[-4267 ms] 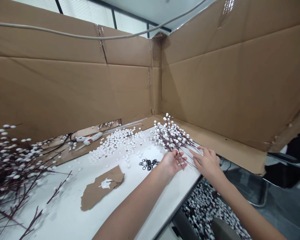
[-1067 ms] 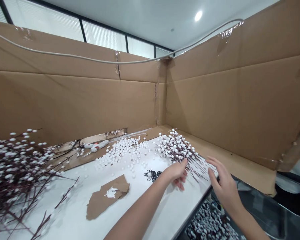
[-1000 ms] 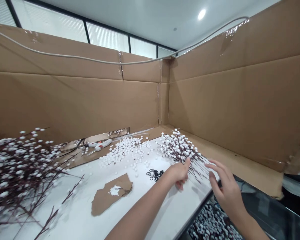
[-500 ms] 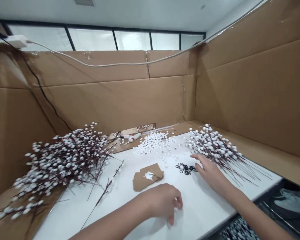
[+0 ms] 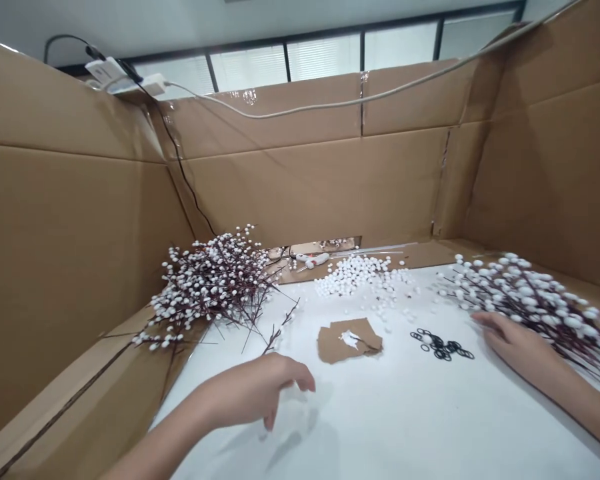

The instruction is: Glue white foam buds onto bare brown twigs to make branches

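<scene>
White-berried bundle (image 5: pixel 530 293) lying at the right of the white counter (image 5: pixel 405 420)
We find the left hand (image 5: pixel 267 390) above the counter, fingers loosely bent and thumb apart, gripping nothing, near the lone dark stem (image 5: pixel 277 333); the right hand (image 5: pixel 513 341), fingers partly extended and likewise unladen, is between the black rings (image 5: pixel 444 347) and the bundle, and we cannot tell whether it touches the latter

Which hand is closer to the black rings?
The right. The right hand is just right of the rings; the left hand is farther off, to their left and closer to the person.
</scene>
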The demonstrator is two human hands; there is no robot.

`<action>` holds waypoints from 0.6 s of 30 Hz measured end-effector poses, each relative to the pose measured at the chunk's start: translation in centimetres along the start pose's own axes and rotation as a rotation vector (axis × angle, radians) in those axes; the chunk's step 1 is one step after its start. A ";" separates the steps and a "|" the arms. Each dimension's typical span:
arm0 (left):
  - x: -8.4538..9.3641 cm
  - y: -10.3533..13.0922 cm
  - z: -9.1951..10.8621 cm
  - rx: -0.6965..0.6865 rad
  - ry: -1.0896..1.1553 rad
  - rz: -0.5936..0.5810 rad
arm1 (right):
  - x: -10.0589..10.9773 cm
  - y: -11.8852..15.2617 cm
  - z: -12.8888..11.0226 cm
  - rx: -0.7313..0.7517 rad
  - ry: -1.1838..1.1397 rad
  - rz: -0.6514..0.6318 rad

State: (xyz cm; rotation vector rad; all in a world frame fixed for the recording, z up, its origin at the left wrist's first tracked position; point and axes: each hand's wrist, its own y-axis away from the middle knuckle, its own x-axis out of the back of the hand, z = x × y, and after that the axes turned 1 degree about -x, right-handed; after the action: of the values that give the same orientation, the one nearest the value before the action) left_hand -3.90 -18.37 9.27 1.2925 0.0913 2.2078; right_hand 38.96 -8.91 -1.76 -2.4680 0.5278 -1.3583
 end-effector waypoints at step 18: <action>-3.4 0.4 -5.1 0.364 -0.407 0.387 | -0.8 0.7 -0.6 0.071 -0.118 -0.107</action>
State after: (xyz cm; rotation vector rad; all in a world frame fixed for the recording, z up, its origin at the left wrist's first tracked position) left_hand -6.98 -19.28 4.10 2.0897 0.0947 2.2504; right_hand 37.96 -9.24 -2.30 -2.5304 0.3198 -1.2368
